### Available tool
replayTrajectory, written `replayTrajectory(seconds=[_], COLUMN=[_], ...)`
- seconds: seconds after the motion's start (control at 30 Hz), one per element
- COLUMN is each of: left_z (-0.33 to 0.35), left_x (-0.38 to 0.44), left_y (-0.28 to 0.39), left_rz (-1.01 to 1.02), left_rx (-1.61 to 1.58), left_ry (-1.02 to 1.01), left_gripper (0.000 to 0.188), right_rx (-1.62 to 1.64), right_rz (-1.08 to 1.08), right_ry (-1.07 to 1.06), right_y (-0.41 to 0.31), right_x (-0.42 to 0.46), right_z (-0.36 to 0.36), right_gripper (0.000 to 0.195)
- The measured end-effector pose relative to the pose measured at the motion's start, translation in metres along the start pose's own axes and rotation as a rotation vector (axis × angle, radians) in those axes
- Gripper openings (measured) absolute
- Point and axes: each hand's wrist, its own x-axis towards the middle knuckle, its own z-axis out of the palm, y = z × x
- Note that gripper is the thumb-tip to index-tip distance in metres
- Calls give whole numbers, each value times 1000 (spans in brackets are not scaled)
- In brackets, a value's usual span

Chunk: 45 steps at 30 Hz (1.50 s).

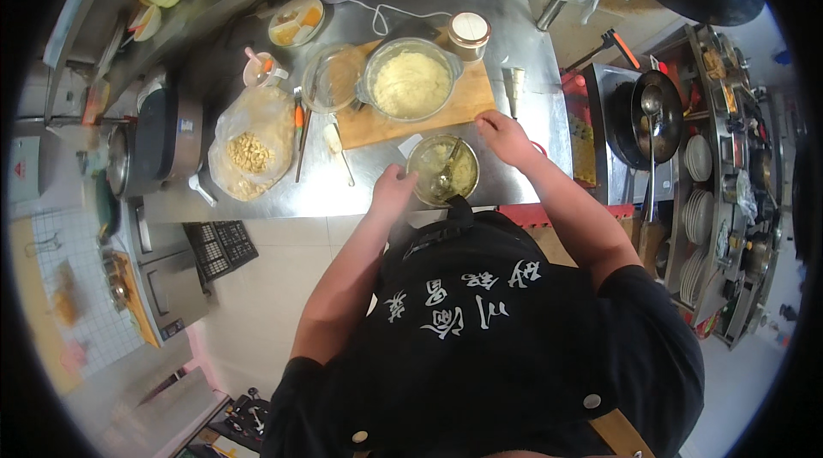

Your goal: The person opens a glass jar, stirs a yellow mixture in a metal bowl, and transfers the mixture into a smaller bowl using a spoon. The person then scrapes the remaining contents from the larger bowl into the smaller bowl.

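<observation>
My left hand (393,191) is at the left rim of a small metal bowl (476,185), its thumb on the edge. Pale yellow mash clings to the bowl's inside, and a metal spoon (443,176) leans in it, its head low in the bowl. My right hand (506,136) is beside the near right corner of a wooden cutting board (379,132), fingers curled together; no object shows in them. On the board stands a clear pot (411,117) filled with pale mash (411,82). A lidded glass jar (469,37) stands behind it to the right.
Left on the steel table (360,175) sit a plastic bag of peeled nuts or beans (251,153), a clear lid (334,79), a coated spatula (334,140) and a measuring cup (260,69). A divided plate (296,21) is farther back. A wok (662,130) stands right.
</observation>
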Motion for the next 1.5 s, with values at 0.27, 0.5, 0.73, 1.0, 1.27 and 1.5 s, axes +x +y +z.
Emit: replayTrajectory(seconds=[0.27,0.5,0.73,1.0,1.27,1.5], left_z=[-29,-54,-65,-85,-107,-144], left_x=[-10,-14,-36,-37,-13,68], left_y=[18,-47,-69,-45,-63,-42], left_rz=[-64,-160,-151,-200,-121,66], left_rx=[-216,-544,-762,-710,-553,-401], left_ry=[52,71,19,-19,-168,140], left_gripper=[29,28,20,25,37,39], right_rx=[-231,-606,-858,-616,-1068,-1448], right_rz=[-147,-405,-568,-111,-901,-642], right_ry=[0,175,281,55,-260,-399], right_y=[-44,-100,-121,-128,-112,-113], right_x=[46,92,125,144,31,16], right_z=[-17,-11,-2,-10,97,186], right_gripper=[40,28,31,36,27,32])
